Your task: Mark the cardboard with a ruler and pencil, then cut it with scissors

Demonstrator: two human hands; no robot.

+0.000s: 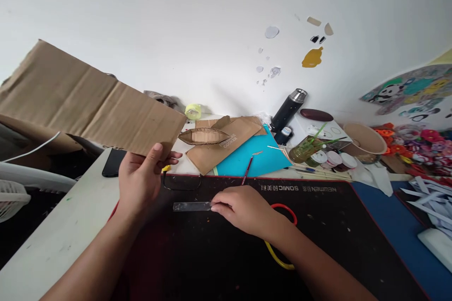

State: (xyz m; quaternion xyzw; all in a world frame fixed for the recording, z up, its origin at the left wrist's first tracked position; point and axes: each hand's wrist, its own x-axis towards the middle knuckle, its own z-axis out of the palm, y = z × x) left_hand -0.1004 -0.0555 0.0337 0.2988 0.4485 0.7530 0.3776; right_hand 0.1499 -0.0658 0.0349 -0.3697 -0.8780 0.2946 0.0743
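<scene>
My left hand (143, 176) grips a long piece of corrugated cardboard (88, 99) by its lower right corner, thumb on the front face. The sheet is raised and slants up to the left, with crease lines across it. My right hand (243, 211) pinches the right end of a clear ruler (191, 206) low over the black desk mat (197, 254). Under my right forearm show curved red and yellow handles (277, 254), perhaps of scissors, mostly hidden. A boat-shaped cardboard piece (204, 136) rests beyond my hands.
Behind the mat lie flat cardboard (226, 146), a blue sheet (247, 155) and a dark red pencil-like stick (248, 169). A black thermos (288, 109), small jars (334, 160) and a beige bowl (365, 138) stand at the back right. A white fan (14, 200) is at the left.
</scene>
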